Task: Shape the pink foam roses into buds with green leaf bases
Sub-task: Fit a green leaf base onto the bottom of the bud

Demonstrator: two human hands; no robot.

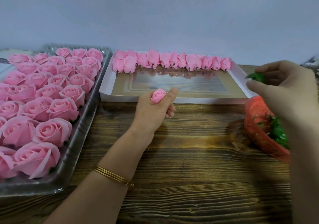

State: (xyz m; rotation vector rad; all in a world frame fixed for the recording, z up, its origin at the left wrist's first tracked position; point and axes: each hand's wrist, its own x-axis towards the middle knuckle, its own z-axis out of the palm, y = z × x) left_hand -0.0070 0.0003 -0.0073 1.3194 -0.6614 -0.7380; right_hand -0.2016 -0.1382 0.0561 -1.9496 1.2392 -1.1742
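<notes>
Head view, rosebud point(158, 95) inside curled left fingers point(170, 113)

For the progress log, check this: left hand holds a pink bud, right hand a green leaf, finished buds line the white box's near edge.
Wrong edge: in the head view the finished buds line the far edge of the white box, by the wall. The left hand does hold a pink bud, the right hand a green leaf.

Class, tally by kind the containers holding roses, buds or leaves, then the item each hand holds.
Clear tray: 1
White box: 1
Red basket: 1
Pink bud, in left hand: 1
Green leaf base, in right hand: 1
Total: 5
</notes>
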